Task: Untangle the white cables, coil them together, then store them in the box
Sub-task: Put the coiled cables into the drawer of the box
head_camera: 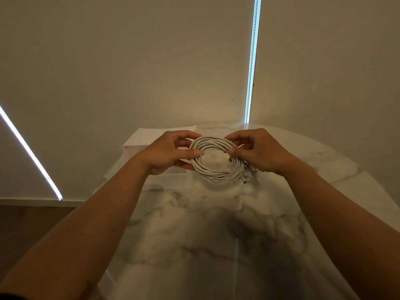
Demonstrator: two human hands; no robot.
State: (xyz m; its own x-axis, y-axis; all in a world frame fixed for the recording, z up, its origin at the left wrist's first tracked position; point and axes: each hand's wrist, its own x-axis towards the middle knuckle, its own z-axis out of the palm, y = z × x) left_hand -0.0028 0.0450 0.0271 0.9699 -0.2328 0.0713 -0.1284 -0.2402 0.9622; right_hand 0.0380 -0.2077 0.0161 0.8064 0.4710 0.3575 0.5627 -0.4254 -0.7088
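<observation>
Marble table [216, 245] below, I've got L hand [166, 151] & R hand [262, 152] pinching opposite sides of coiled white cables [216, 179], prob so loops don't spring apart b4 box [142, 141].

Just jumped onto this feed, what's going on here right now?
A person holds a coil of white cables above the marble table. The left hand pinches the coil's left side and the right hand pinches its right. The cables are wound into one neat ring. The white box sits behind the left hand, and the coil is not yet in it.
</observation>
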